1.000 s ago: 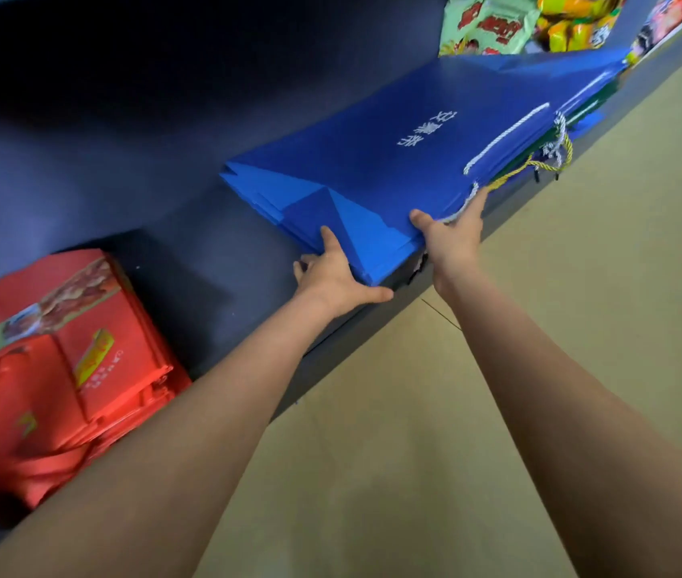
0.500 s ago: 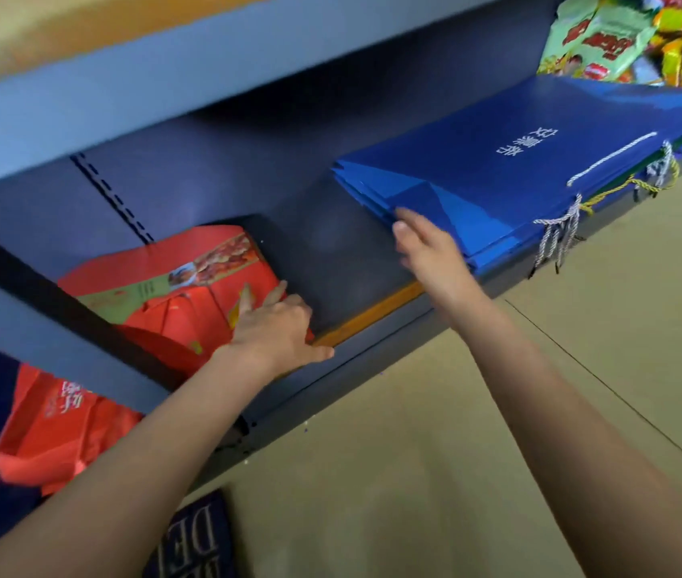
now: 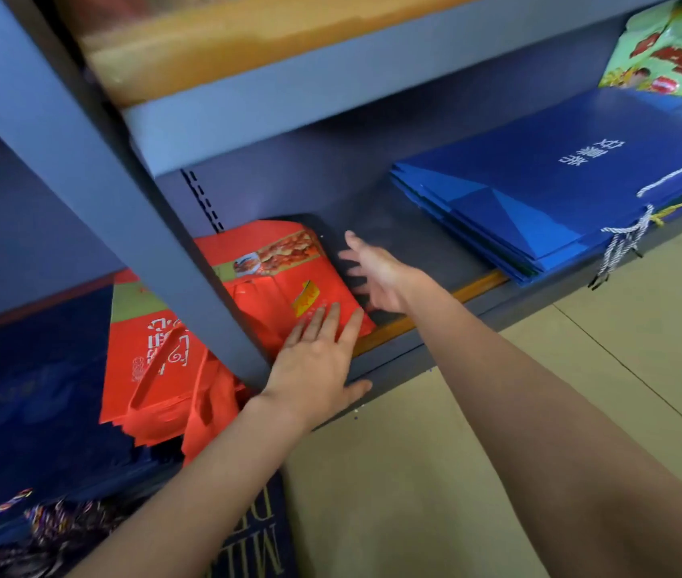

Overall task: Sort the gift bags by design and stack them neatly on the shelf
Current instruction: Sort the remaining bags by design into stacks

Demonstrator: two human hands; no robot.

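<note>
A stack of flat blue gift bags [image 3: 556, 189] with white lettering and rope handles lies on the right of the dark shelf [image 3: 422, 248]. Red gift bags [image 3: 285, 269] with a food picture lie on the shelf's left part, partly hidden by a grey upright post [image 3: 131, 210]. More red bags [image 3: 151, 360] with white lettering lie left of the post. My left hand [image 3: 318, 356] rests flat, fingers straight, on the near corner of the red bag. My right hand [image 3: 377, 273] hovers open and blurred just right of the red bags, holding nothing.
Green and red snack packets [image 3: 664, 52] sit behind the blue stack. Dark navy bags [image 3: 26, 394] lie at the far left, and another with pale lettering [image 3: 256, 548] below. An upper shelf board [image 3: 289, 43] overhangs. Tan floor [image 3: 497, 410] lies below the shelf edge.
Both hands left the blue stack and moved left. My left hand now lies flat on the red bags and my right hand has come across beside them. The view swung left.
</note>
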